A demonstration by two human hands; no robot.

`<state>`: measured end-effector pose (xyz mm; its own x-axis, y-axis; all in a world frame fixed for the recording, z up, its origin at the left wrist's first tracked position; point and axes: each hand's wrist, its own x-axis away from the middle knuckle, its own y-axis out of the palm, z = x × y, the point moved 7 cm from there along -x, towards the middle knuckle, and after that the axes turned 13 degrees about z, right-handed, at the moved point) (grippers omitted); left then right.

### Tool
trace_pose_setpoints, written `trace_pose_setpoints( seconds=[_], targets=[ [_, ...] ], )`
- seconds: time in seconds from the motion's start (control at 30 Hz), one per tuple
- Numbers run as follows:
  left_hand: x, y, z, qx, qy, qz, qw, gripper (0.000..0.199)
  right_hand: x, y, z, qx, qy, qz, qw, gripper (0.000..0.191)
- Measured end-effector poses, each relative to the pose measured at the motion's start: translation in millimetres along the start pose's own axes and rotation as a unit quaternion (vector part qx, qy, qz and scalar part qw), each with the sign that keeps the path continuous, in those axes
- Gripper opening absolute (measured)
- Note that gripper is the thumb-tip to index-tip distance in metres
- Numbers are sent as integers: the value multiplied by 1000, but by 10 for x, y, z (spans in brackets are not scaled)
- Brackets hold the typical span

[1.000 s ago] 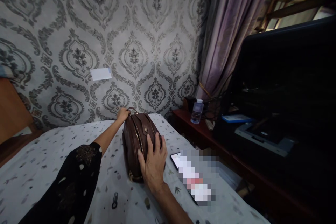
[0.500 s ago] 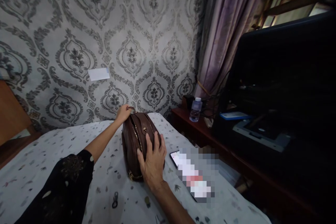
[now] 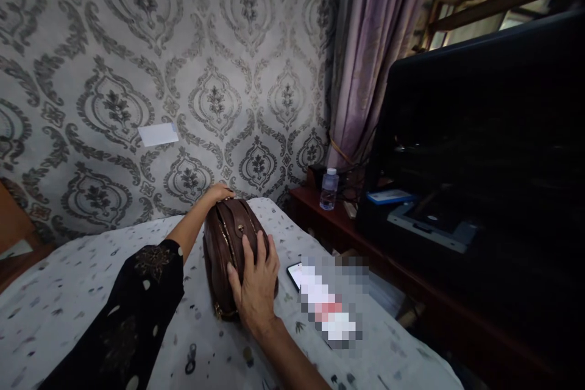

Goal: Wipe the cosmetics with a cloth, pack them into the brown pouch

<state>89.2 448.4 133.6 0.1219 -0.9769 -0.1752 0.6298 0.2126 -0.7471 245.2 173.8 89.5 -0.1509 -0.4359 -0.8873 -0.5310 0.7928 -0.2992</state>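
A dark brown leather bag (image 3: 223, 237) with gold zips and a round gold stud stands on the white patterned bed cover (image 3: 183, 323). At the bag's far end, my left hand (image 3: 220, 193) is closed at the top edge; its fingertips are partly hidden, and what they grip is hard to make out. My right hand (image 3: 256, 283) lies against the bag's near right side with its fingers spread, the fingertips just below the stud. To the right of the bag lies a phone (image 3: 295, 275) with a lit screen, mostly blurred out.
Beyond the bed's right edge runs a dark red shelf (image 3: 308, 201) with a clear bottle (image 3: 328, 189). A large black screen (image 3: 479, 122) stands at the right, with a blue-edged box (image 3: 390, 196) visible at its lower left. Patterned wallpaper and a purple curtain (image 3: 370, 55) rise behind.
The view has shifted a little to the right. My left hand has moved slightly over the bag's far top edge, and the handle seen there before is now covered. My right hand keeps its place.
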Motion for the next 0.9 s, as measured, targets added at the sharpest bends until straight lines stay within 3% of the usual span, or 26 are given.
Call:
trace_pose_setpoints(
  seconds=[0.37,0.67,0.9],
  targets=[
    [30,-112,24,-64,14,87,994,36,-5,-11,1,-4,2,-3,1000,50],
    [151,-271,166,29,86,141,986,31,-10,-15,5,-5,4,-9,1000,52],
    [325,-363,249,102,136,121,978,37,-12,-12,6,-3,-3,-3,1000,52]
  ],
)
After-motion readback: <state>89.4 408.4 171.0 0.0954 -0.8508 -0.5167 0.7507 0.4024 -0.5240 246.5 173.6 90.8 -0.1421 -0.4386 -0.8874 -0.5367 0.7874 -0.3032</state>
